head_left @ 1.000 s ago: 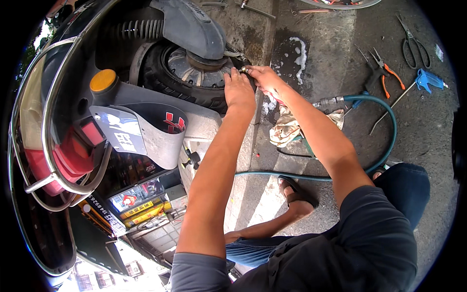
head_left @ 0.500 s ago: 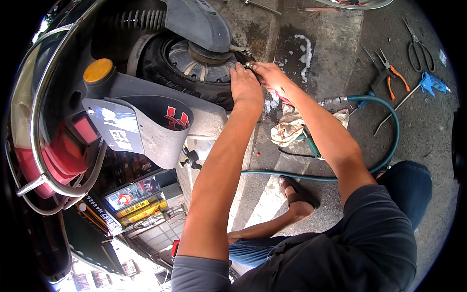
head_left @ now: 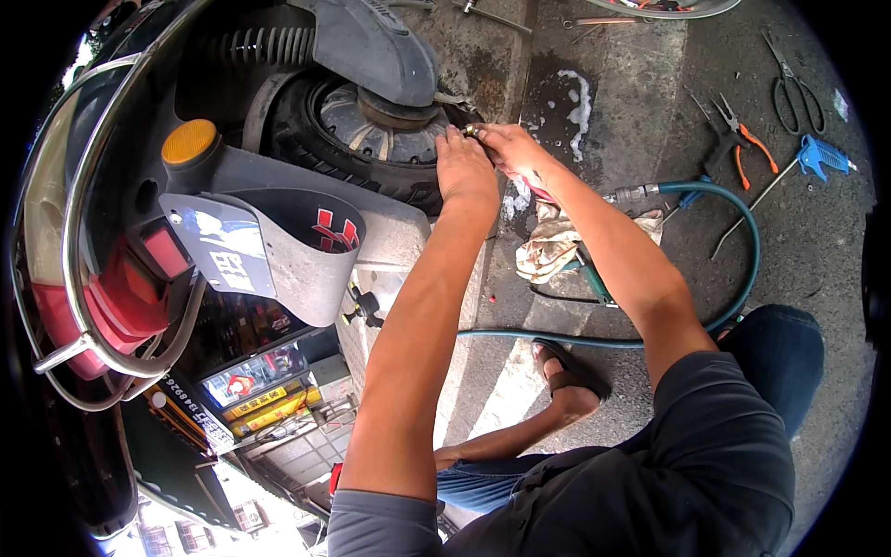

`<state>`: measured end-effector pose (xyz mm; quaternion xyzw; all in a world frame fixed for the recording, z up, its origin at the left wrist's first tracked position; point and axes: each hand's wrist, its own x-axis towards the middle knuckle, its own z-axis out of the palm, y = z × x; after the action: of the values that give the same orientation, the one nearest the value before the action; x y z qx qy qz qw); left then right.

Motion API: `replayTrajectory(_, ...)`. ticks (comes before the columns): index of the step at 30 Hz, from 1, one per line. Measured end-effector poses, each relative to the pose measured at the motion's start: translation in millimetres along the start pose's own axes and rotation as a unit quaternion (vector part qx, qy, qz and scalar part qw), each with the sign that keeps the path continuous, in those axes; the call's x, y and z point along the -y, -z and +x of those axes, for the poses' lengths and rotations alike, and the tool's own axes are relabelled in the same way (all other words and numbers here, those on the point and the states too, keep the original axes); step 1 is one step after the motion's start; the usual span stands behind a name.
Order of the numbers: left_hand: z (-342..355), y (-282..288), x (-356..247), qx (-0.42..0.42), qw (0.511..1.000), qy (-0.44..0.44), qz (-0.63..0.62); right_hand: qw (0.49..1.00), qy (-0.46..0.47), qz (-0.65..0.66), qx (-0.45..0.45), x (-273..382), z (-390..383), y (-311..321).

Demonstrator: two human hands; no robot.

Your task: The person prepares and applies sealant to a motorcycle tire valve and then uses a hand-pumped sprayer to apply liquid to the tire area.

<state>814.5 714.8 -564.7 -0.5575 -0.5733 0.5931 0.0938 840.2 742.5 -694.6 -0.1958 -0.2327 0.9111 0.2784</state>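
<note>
A black tyre [head_left: 401, 180] sits on a scooter wheel with a grey metal hub [head_left: 371, 136], still mounted under the bodywork. My left hand [head_left: 467, 167] lies over the tyre's right side, fingers stretched forward and close together. Touching its fingertips, my right hand [head_left: 513, 148] has its fingers bent inward at the tyre edge. A small brass-coloured piece [head_left: 471, 131] shows between the two hands; the rest of what the right fingers grip is hidden. Below the right wrist a bit of red shows beside a crumpled, stained cloth [head_left: 548, 249].
A teal air hose [head_left: 756, 251] loops around my right arm. To the right lie orange-handled pliers [head_left: 745, 153], scissors [head_left: 789, 93] and a blue air gun [head_left: 820, 156]. Foamy wet patches [head_left: 580, 111] mark the ground. The scooter's grey mudguard [head_left: 306, 269] and chrome bar [head_left: 70, 223] stand left.
Both hands stay at the tyre's right edge with only slight finger movement. The brass-coloured piece shows a little more clearly. The whole view has shifted slightly.
</note>
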Motion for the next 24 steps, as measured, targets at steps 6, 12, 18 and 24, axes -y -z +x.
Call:
replayTrajectory(6, -0.7, 0.8, 1.4, 0.001, 1.0, -0.005, 0.006, 1.0, 0.014, 0.004, 0.01, -3.9, 3.2, 0.9)
replayTrajectory(12, 1.4, -2.1, 1.1, 0.002, 1.0, -0.002, 0.003, 1.0, 0.017, -0.004, 0.0, -3.2, 2.3, -0.5)
replayTrajectory(18, 3.0, -3.4, 1.4, 0.004, 1.0, 0.0, -0.005, 1.0, 0.017, -0.002, 0.004, -1.1, -0.8, -1.3)
replayTrajectory(24, 1.9, -0.5, 1.5, 0.006, 1.0, -0.003, -0.006, 1.0, 0.02, 0.001, -0.005, -1.8, -0.6, -1.8)
